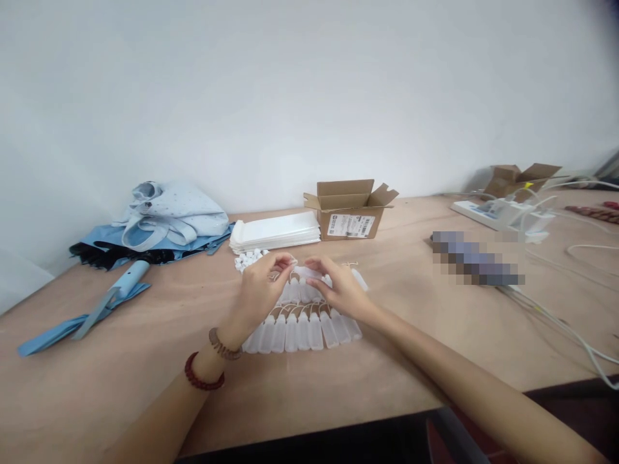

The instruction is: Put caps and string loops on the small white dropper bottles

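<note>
My left hand [265,280], with two beaded bracelets at its wrist, has thumb and forefinger pinched on a small white piece, perhaps a cap or the end of a cord. My right hand [338,285] grips a small translucent plastic bottle [304,272], its neck pointing toward the left fingertips. Below both hands, translucent bottles [304,333] with cord loops at their necks lie side by side in a row. Behind them a second row [290,293] is partly covered by my hands. A heap of small white caps [249,260] lies just beyond my left hand.
Flat white packets [275,231] are stacked beside an open cardboard box [349,216] along the wall. On the left are a pale blue cloth bag [174,212] and a blue umbrella [128,278]. To the right are a pixelated object [476,258], a power strip [503,214] and loose cables.
</note>
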Demonstrator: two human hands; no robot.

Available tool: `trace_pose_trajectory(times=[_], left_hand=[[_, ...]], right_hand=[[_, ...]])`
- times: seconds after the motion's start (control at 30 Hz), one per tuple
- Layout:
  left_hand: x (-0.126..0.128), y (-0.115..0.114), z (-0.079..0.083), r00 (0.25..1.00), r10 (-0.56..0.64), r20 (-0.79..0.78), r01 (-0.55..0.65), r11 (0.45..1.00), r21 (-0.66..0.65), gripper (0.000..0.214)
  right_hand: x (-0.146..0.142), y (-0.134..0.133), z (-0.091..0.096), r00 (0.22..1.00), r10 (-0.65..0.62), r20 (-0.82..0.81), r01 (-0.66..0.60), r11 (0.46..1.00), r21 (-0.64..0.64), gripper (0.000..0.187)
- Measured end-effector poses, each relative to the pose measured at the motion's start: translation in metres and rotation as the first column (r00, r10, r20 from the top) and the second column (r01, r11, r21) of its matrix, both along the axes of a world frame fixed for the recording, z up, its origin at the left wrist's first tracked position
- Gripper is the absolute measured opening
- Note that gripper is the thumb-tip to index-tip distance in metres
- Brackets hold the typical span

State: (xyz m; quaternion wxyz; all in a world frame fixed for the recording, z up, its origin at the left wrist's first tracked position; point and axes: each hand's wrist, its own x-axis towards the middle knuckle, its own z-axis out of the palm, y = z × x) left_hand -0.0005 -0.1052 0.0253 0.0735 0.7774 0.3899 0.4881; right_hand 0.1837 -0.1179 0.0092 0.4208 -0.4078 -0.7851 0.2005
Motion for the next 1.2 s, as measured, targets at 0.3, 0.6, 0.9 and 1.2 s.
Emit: trace_pose_trajectory(times=[0.3,0.6,0.9,1.2], left_hand=[[0.003,-0.006,-0.003,0.998,-0.047,-0.039,0.050,0.996,0.077,0.013],[0.006,-0.010,-0.005,0.990,-0.131,-0.047,0.132,0.991,0.021,0.021],[0.012,-0.016,-0.002,0.971,-0.204,-0.121,0.212,0.976,0.054,0.029],[-0.024,0.013,0.009,0.996,0.044,-0.077,-0.053,0.992,-0.115,0.022]], right_hand=[[-0.002,-0.004,0.000,0.998,-0.027,-0.053,0.024,0.999,-0.044,0.033],[0.003,-0.005,0.002,0.999,-0.039,0.032,0.040,0.999,-0.037,0.044],[0.004,-0.004,-0.002,0.995,0.003,-0.101,-0.019,0.987,-0.160,0.036],[0.005,0.001,-0.002,0.961,-0.040,-0.274,-0.030,0.968,-0.249,0.031]])
